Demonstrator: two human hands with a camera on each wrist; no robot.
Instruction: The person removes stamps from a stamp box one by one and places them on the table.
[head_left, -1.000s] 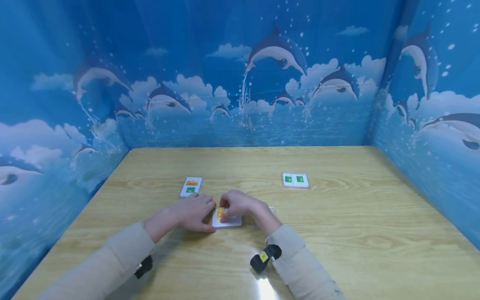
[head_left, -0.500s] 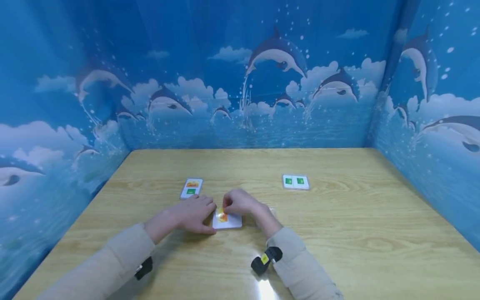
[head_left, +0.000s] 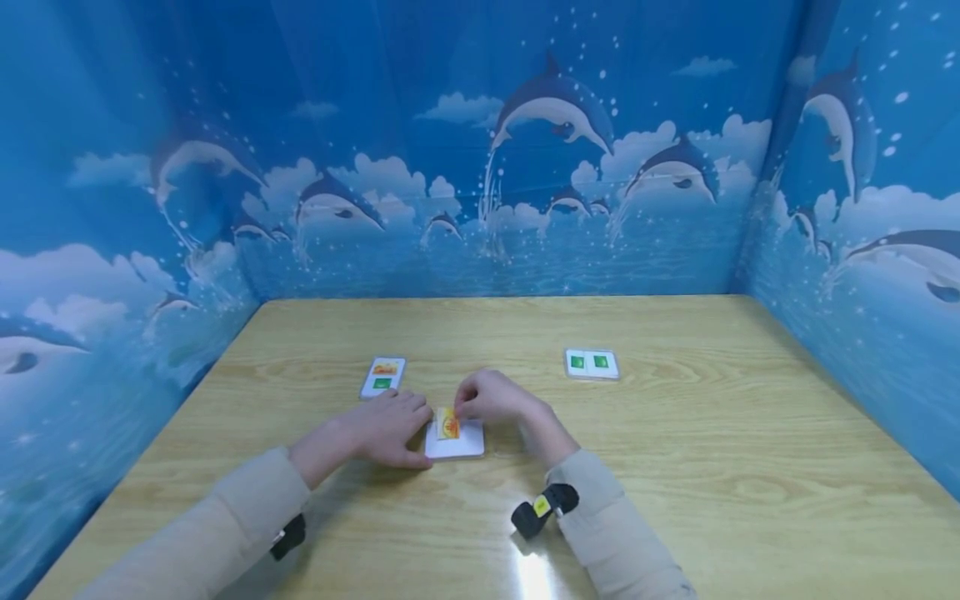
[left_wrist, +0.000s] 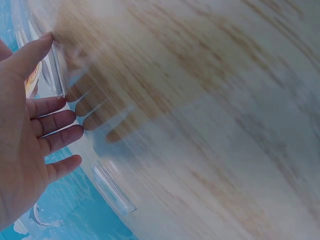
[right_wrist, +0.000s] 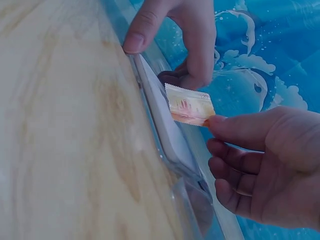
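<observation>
My right hand (head_left: 491, 398) pinches a small yellow-orange postage stamp (head_left: 448, 423) with serrated edges between thumb and fingertip. In the right wrist view the stamp (right_wrist: 190, 105) is raised at a tilt above a white card (right_wrist: 167, 120) set in a clear plastic case. From the head, the stamp overlaps the upper part of that white card (head_left: 457, 446). My left hand (head_left: 390, 427) rests at the case's left side, thumb at the near corner and fingers along the edge. The left wrist view shows those fingers (left_wrist: 55, 122) extended and fairly straight against the case.
Back left lies a case (head_left: 382, 377) with one orange and one green stamp. A second case (head_left: 591, 363), with two green stamps, lies back right. Clear plastic (right_wrist: 192, 205) sits beside the white card. Dolphin-print curtains (head_left: 495, 250) border the wooden table (head_left: 712, 433).
My right hand has lifted the stamp off the white card's face and drawn it away and slightly right. My left hand has stayed at the case.
</observation>
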